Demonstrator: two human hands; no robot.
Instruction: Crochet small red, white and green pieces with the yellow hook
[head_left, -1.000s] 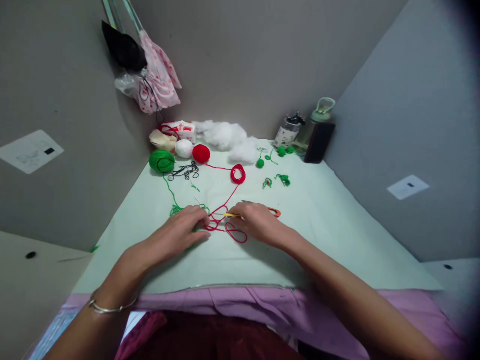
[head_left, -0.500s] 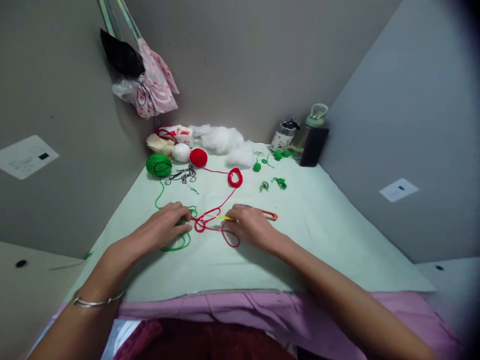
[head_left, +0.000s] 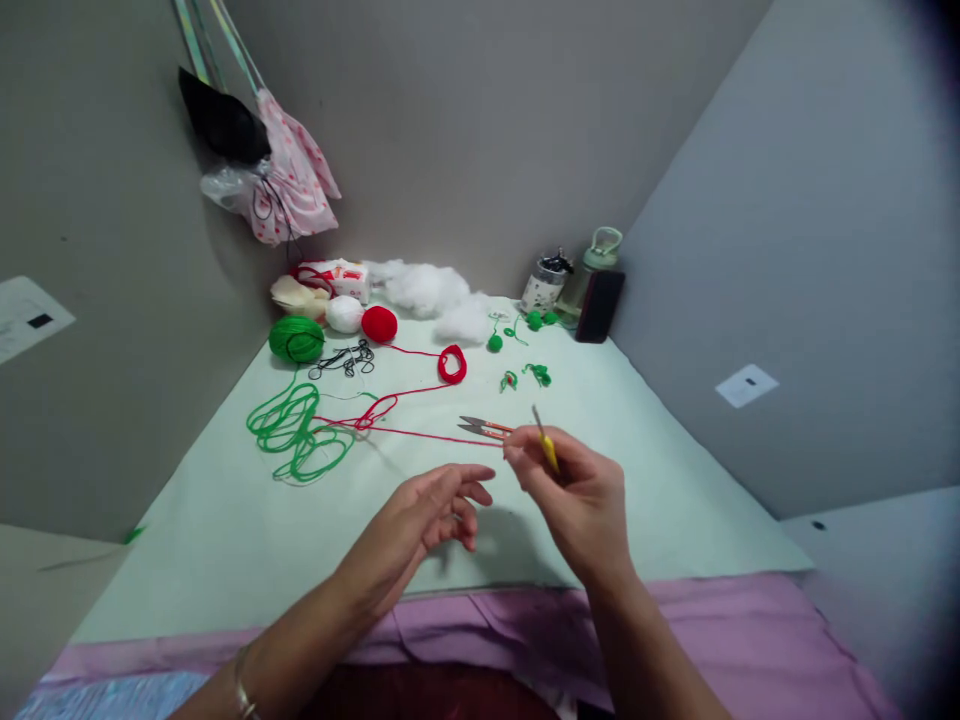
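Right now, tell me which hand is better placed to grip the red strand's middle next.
Probably the left hand: it looks empty and partly open, on the near side of the red strand. The right hand holds the yellow-handled tool and seems to pinch that strand.

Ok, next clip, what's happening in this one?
A person sits at a table with yarn. The right hand holds a thin yellow-handled tool, and a red strand runs to its fingertips. The left hand is beside it, open, with nothing visible in it. Snips lie just beyond the hands, and loose green loops lie to the left.
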